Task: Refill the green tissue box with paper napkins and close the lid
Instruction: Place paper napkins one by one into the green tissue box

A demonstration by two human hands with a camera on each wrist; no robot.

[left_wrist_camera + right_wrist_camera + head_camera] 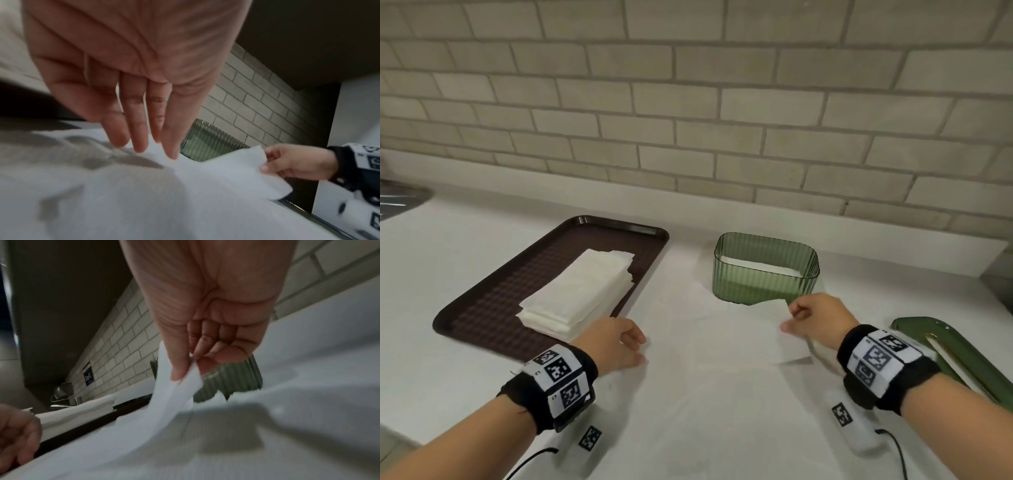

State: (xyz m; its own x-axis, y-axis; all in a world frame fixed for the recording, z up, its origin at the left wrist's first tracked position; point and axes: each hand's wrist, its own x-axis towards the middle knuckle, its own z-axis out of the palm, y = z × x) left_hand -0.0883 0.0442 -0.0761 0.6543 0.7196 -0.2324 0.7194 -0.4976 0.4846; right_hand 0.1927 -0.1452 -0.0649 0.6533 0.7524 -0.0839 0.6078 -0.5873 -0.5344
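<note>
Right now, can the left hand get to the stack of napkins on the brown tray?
Probably yes. The left hand lies open on a spread napkin, right beside the napkin stack on the brown tray. Nothing stands between them, and its fingers hold nothing. The right hand pinches the napkin's far edge.

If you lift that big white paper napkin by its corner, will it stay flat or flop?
Probably flop: the unfolded white paper napkin already curls and droops where the right hand pinches its edge. It looks thin and light, so it should lift easily. It may tear if tugged while the left hand presses its other side on the white counter.
</note>
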